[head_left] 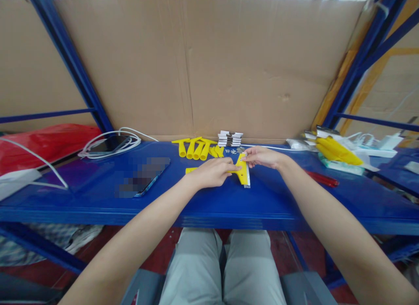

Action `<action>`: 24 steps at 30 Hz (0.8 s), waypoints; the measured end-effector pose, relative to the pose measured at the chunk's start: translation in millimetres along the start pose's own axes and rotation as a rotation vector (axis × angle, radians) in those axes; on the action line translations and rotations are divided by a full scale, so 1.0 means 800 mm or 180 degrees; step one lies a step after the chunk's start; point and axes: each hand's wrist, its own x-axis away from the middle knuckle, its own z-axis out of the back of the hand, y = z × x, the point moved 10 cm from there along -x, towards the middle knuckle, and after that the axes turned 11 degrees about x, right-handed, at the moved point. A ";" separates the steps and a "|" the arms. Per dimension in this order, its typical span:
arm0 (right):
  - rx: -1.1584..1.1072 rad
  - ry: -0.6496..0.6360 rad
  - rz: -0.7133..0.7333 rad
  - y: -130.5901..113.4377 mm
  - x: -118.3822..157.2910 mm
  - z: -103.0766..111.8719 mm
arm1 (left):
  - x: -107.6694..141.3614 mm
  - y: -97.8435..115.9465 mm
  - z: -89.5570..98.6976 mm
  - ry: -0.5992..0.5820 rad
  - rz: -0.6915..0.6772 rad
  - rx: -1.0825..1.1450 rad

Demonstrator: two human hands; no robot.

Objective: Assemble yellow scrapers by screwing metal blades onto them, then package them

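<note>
The left hand (pixel 214 171) curled its fingers around the yellow scraper (pixel 242 175), the right hand (pixel 262 157) pinched its far end — probably light, stiff plastic, best held by the handle (pixel 190 170).

Cardboard panel (pixel 229 69): rises at the back, between blue posts (pixel 70 62).
White cable (pixel 139 142): coils around a dark device (pixel 113 144).
Red bag (pixel 49 141): slumps at far left.
Blue-edged phone (pixel 152 178): lies flat nearer the front, screen blurred.

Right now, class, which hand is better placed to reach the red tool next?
Probably the right hand: it is nearer the red tool. Both hands are at the yellow scraper, but the left hand sits farther away.
</note>
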 end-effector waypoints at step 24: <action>0.0093 -0.0120 0.0115 -0.012 0.010 0.002 | -0.002 -0.004 -0.004 -0.0074 -0.0130 0.0321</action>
